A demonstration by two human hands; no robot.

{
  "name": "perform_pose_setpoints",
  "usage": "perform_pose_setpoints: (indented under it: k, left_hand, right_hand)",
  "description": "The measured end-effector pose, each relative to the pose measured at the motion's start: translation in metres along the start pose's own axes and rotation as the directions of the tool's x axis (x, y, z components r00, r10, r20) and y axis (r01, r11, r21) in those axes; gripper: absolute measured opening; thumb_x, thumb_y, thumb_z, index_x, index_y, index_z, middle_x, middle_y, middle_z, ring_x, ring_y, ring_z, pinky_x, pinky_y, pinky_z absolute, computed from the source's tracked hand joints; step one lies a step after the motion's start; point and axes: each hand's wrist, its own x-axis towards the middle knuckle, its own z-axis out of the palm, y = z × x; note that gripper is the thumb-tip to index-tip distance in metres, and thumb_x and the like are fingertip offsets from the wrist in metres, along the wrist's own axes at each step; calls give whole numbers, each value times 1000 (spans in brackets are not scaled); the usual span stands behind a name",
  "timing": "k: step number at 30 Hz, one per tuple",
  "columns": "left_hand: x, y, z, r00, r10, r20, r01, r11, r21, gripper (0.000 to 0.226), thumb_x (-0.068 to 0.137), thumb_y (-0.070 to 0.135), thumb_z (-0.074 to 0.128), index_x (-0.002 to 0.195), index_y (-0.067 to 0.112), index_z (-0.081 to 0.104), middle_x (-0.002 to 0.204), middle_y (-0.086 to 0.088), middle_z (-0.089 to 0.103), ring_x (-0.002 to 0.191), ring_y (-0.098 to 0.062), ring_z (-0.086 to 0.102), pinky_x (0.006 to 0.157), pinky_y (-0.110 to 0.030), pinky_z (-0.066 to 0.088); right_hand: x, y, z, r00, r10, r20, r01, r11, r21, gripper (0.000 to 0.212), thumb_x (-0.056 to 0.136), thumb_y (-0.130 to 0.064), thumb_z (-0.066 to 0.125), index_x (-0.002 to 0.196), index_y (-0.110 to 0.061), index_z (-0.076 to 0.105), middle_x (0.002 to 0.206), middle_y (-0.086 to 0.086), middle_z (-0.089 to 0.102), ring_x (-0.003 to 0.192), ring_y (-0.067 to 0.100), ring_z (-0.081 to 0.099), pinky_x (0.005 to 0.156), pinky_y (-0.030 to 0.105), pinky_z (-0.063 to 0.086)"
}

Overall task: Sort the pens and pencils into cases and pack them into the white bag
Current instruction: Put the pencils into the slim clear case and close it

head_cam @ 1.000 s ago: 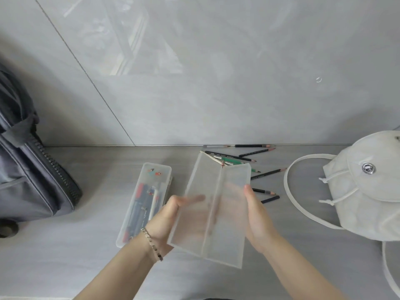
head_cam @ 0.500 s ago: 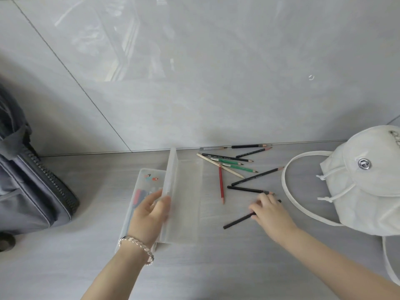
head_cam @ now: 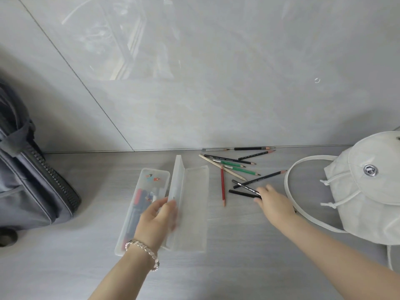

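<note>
A frosted clear plastic pencil case [head_cam: 190, 204] is lying open on the pale grey wood-grain table [head_cam: 216, 267]. Left of this case, a second clear plastic case [head_cam: 140, 204] is showing red and dark blue pens and small red and teal stickers. Right of the open case are lying a red pencil [head_cam: 222, 185], two green pencils [head_cam: 240, 167], a pale wooden pencil [head_cam: 207, 160] and several black pencils [head_cam: 263, 177]. Further right a white fabric bag [head_cam: 372, 191] is showing a silver snap, and far left a dark grey bag [head_cam: 28, 180] is showing a black zip.

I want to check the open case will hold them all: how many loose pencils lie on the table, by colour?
Black pencils: 6
Green pencils: 2
Red pencil: 1
Plain wood pencil: 1
Grey pencil: 1
Total: 11
</note>
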Motion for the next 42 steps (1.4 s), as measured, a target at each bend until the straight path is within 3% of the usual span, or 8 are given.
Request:
perform_pose_setpoints:
  k: [4, 7, 11, 16, 20, 32, 37, 42]
  left_hand:
    - [1, 1, -2, 997, -73, 1, 73, 996, -54, 42, 52, 38, 74, 90, 19, 69, 106, -16, 68, 99, -36, 63, 77, -47, 54]
    - [-1, 2, -1, 998, -59, 30, 61, 997, -52, 43, 47, 37, 74, 88, 22, 69, 99, -12, 67, 94, -32, 63, 70, -42, 54]
    - [-7, 1, 7, 994, -12, 108, 10, 1000, 16, 24, 70, 25, 75, 93, 21, 67, 88, -6, 67, 85, -24, 64, 79, -47, 54]
    - [-18, 5, 16, 983, 85, 164, -94, 994, 50, 22, 70, 25, 76, 91, 25, 66, 88, -8, 68, 87, -24, 63, 78, -41, 53]
    - [-24, 7, 16, 977, 153, 150, -164, 984, 66, 54, 43, 51, 70, 92, 29, 68, 99, -14, 69, 95, -27, 64, 85, -47, 53]
    - [-26, -1, 20, 982, 117, 148, -115, 993, -21, 43, 54, 33, 72, 95, 20, 66, 69, 1, 72, 78, -18, 65, 72, -39, 53]
    - [-20, 1, 18, 985, 147, 95, -144, 989, -31, 62, 42, 48, 69, 97, 21, 67, 74, -1, 72, 79, -21, 63, 79, -40, 45]
    - [-17, -2, 23, 988, 143, 64, -143, 990, 4, 34, 66, 29, 74, 98, 20, 66, 77, -4, 74, 80, -24, 66, 87, -47, 50]
  right_hand:
    - [-5, 3, -7, 970, -86, -226, 114, 987, 115, 23, 94, -23, 50, 111, -9, 57, 110, 6, 53, 72, 30, 62, 54, 30, 38]
    - [-18, -15, -36, 811, -303, -501, 477, 838, 266, 14, 86, -27, 55, 97, -19, 57, 105, -5, 52, 75, 12, 57, 57, 18, 41]
    - [-41, -52, -66, 645, -601, -472, 743, 637, 204, 19, 82, -23, 39, 96, -27, 50, 106, -13, 43, 85, 4, 48, 66, 17, 46]
    - [-43, -61, -59, 514, -791, -331, 830, 557, -42, 30, 76, -11, 41, 89, -27, 63, 107, -8, 59, 87, 8, 43, 48, 22, 47]
    - [-53, -59, -70, 522, -811, -266, 828, 556, -70, 29, 75, -27, 44, 91, -25, 69, 96, -7, 63, 81, 10, 49, 63, 23, 45]
    - [-23, -98, -70, 341, -846, -411, 882, 438, -171, 22, 85, -34, 52, 85, -20, 70, 85, 1, 60, 90, 20, 47, 87, 32, 34]
    - [-31, -97, -60, 534, -664, -523, 799, 599, 55, 23, 73, -37, 66, 89, -20, 67, 89, 2, 60, 92, 17, 49, 80, 31, 43]
    - [-44, -89, -46, 558, -721, -412, 812, 578, 88, 27, 77, -39, 51, 92, -27, 69, 96, -4, 64, 91, 14, 55, 80, 27, 49]
